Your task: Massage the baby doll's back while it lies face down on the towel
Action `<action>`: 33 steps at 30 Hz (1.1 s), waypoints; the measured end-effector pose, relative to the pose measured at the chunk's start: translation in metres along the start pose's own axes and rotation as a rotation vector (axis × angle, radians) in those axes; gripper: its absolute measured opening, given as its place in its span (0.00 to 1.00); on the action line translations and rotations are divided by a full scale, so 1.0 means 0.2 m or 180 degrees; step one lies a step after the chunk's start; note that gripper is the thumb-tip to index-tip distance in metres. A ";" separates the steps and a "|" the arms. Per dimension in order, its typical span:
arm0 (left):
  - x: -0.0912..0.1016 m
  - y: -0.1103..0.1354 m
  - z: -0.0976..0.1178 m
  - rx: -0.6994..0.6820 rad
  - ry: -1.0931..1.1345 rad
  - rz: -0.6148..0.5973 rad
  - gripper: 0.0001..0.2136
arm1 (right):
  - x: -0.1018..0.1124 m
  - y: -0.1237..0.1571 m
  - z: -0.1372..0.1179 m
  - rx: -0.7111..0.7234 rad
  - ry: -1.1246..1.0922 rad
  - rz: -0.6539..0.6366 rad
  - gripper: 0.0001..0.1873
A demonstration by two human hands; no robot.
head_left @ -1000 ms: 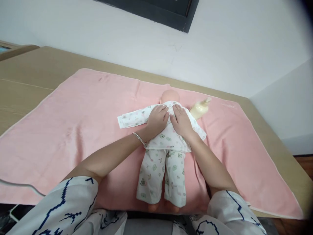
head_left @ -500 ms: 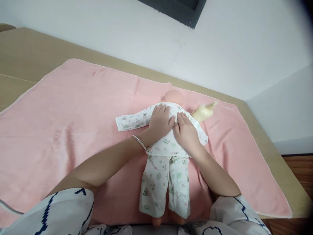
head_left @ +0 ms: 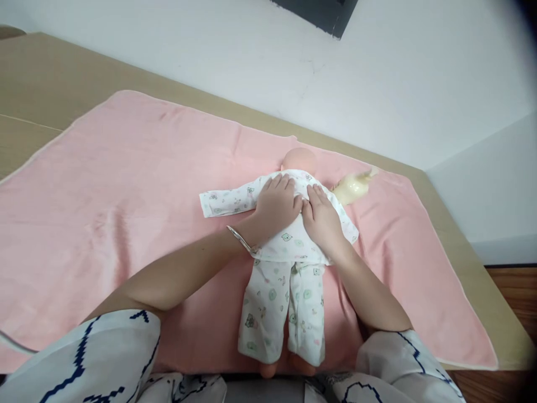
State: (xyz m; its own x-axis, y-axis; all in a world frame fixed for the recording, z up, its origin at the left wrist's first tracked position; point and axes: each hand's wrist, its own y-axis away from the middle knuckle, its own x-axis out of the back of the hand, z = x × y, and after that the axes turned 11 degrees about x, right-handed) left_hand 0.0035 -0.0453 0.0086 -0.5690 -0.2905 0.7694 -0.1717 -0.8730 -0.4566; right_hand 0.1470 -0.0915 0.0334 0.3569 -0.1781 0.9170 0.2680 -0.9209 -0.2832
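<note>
A baby doll (head_left: 298, 160) lies on a pink blanket, dressed in a white printed top (head_left: 289, 240) and matching trousers (head_left: 264, 313). My left hand (head_left: 277, 200) rests flat on the upper part of the top, fingers stretched toward the doll's head. Beside it, my right hand (head_left: 322, 219) lies on the top's right half, fingers extended; the two thumbs are close together. One sleeve (head_left: 224, 202) stretches out to the left. On the right, a cream-coloured doll hand (head_left: 353, 187) sticks out beyond the top. The doll's feet (head_left: 268, 369) show below the trouser legs.
The pink blanket (head_left: 168, 162) covers much of a wooden table (head_left: 104, 73). A white wall (head_left: 235, 61) runs along the table's back edge, with a dark frame (head_left: 323, 17) on it. Brown wooden flooring (head_left: 514, 291) shows at the right.
The view has shifted slightly, so the table and doll appear a little higher. Both hands keep nearly the same places on the top.
</note>
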 end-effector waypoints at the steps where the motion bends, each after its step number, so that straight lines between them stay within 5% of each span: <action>1: 0.00 -0.01 -0.01 0.0027 -0.0003 -0.0026 0.18 | 0.00 0.02 -0.04 -0.0003 0.0060 0.0015 0.31; 5: 0.00 -0.03 -0.01 0.0040 -0.0102 -0.0119 0.19 | 0.01 0.04 -0.08 0.0138 0.0078 0.0086 0.29; 12: 0.04 0.06 0.08 -0.0214 -0.0220 -0.0216 0.20 | -0.02 -0.07 0.11 0.0275 -0.0343 0.0096 0.31; 22: -0.01 -0.01 -0.01 -0.0051 -0.0064 -0.0115 0.22 | 0.04 0.04 -0.08 0.0171 0.0318 0.0114 0.27; 33: 0.05 0.06 0.06 -0.0182 -0.0029 -0.0171 0.19 | 0.02 -0.04 0.06 0.0083 0.0429 0.0118 0.28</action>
State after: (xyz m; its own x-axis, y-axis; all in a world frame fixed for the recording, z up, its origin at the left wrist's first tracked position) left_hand 0.0055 -0.0639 0.0164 -0.5505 -0.2476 0.7973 -0.2476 -0.8636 -0.4391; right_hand 0.1575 -0.0812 0.0361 0.2439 -0.2585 0.9347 0.2808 -0.9037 -0.3232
